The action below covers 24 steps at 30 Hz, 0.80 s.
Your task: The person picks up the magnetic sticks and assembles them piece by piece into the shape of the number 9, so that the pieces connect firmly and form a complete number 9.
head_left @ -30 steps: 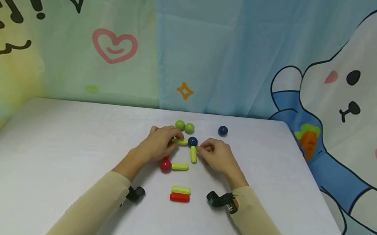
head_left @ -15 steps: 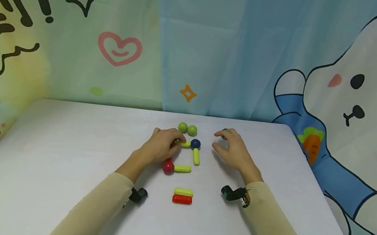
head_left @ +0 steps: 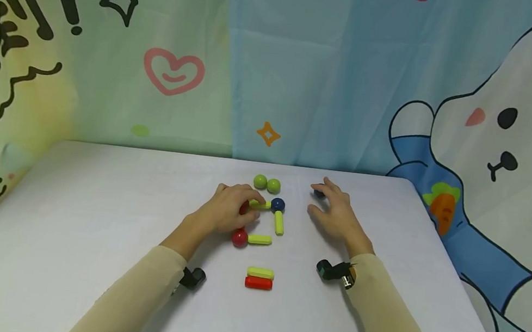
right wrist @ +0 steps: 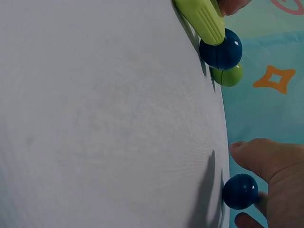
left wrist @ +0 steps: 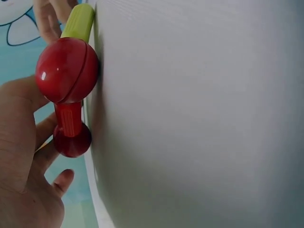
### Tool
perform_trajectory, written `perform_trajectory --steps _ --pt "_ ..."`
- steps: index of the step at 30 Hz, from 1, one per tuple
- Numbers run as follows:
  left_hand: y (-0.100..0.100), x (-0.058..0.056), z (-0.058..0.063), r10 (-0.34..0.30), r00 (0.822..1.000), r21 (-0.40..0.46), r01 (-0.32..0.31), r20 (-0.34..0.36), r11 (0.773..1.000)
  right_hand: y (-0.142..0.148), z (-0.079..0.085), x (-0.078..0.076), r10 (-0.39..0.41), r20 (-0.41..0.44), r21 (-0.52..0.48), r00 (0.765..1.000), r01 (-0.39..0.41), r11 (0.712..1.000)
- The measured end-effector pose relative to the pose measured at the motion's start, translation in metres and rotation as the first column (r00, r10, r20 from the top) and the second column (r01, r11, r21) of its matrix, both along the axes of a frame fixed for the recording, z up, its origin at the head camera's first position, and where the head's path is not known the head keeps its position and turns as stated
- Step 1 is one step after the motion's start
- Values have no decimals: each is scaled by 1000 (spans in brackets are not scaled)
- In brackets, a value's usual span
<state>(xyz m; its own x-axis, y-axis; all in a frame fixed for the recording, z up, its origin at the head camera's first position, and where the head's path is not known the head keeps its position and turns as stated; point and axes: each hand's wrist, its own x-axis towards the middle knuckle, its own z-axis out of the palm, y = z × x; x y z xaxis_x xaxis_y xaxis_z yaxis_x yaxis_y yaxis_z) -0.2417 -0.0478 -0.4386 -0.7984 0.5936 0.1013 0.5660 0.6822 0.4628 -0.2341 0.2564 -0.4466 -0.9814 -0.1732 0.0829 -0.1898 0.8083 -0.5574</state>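
In the head view, my left hand (head_left: 228,209) arches over the left side of a joined toy frame, thumb and forefinger apart, with a red ball (left wrist: 72,142) between them. A red stick (left wrist: 70,119) links that ball to the nearer red ball (head_left: 240,238), from which a yellow-green stick (head_left: 260,239) points right. A dark blue ball (head_left: 278,204) joins two more yellow-green sticks, one toward the left hand and one, the lower stick (head_left: 279,223), toward the front. My right hand (head_left: 337,212) spreads around a loose blue ball (right wrist: 240,191); its thumb stands clear of it.
Two green balls (head_left: 266,183) sit side by side behind the frame. Nearer the front lie a loose yellow-green stick (head_left: 261,272) and a red stick (head_left: 258,283), side by side. All rest on a white table (head_left: 93,212) before a printed curtain (head_left: 296,71).
My right hand has left the joined blue ball and moved right and back to the loose blue ball. The left thumb has parted from the forefinger, baring the far red ball.
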Motion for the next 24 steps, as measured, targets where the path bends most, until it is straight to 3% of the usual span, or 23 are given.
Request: perform_trajectory --steps 7,13,24 --pt "-5 3 -2 -30 999 -21 31 10 999 -3 -2 -1 -14 2 4 1000 14 1000" --pt "-8 6 2 -43 999 -46 44 12 998 -1 -3 0 -20 -20 -10 1000 20 1000" --pt "-9 16 7 -71 994 -87 78 81 993 1 1 14 -50 18 18 999 50 999"
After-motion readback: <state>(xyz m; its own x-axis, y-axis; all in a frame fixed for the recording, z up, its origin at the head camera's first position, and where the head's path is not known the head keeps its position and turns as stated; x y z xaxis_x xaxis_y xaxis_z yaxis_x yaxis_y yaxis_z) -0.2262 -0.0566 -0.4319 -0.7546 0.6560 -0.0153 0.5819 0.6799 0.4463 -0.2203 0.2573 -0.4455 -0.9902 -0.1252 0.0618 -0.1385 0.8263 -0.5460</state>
